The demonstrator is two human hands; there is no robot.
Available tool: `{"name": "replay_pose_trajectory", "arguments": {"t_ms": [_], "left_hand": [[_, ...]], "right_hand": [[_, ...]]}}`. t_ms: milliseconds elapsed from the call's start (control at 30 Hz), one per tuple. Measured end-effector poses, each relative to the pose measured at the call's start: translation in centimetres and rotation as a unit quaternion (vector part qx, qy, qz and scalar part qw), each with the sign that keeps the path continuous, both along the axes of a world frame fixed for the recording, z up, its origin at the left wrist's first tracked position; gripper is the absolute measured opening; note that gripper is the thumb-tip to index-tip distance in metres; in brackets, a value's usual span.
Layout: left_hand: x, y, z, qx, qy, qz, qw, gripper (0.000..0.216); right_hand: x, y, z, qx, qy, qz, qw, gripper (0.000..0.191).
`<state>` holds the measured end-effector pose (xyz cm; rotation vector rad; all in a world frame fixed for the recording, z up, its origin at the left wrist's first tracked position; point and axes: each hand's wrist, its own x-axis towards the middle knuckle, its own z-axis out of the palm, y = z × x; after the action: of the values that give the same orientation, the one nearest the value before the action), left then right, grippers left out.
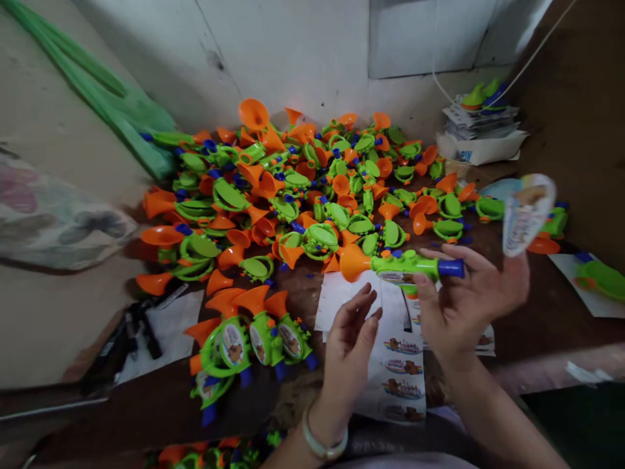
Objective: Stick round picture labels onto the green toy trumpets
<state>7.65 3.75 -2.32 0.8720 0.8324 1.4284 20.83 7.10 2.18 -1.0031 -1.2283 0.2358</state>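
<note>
My right hand point(469, 303) grips a green toy trumpet point(415, 264) with an orange bell and a blue mouthpiece, held level above the table. An oval sticker point(528, 215) with a bear picture clings to a raised finger of that same hand. On the trumpet's side facing me a printed label is partly visible. My left hand point(349, 358) is open below the bell, its thumb and fingers apart with nothing between them. Under the hands lies a sticker sheet point(400, 378) with several bear prints. Part of it is hidden by my hands.
A heap of toy trumpets point(293, 195) covers the back of the table. Several labelled trumpets point(258, 339) lie front left. Pens point(146, 329) rest on paper at the left. A paper stack point(481, 127) stands back right. A green bag point(112, 117) hangs at the left.
</note>
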Motion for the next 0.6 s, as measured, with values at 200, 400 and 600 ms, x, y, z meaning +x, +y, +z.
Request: {"name": "replay_pose_trajectory", "arguments": {"t_ms": [200,400,600], "left_hand": [[-2.1,-0.7,0.6,0.152,0.145,0.013,0.978,0.085],[-3.0,-0.5,0.6,0.065,0.104,0.054,0.991,0.065],[-3.5,-0.1,1.1,-0.056,-0.01,0.037,0.998,0.067]], "right_hand": [[-0.5,-3.8,-0.3,-0.054,-0.135,0.239,0.96,0.079],[-0.2,-3.1,1.1,-0.122,0.09,0.338,0.929,0.024],[0.2,-1.3,1.2,-0.203,0.078,0.213,0.953,0.019]]}}
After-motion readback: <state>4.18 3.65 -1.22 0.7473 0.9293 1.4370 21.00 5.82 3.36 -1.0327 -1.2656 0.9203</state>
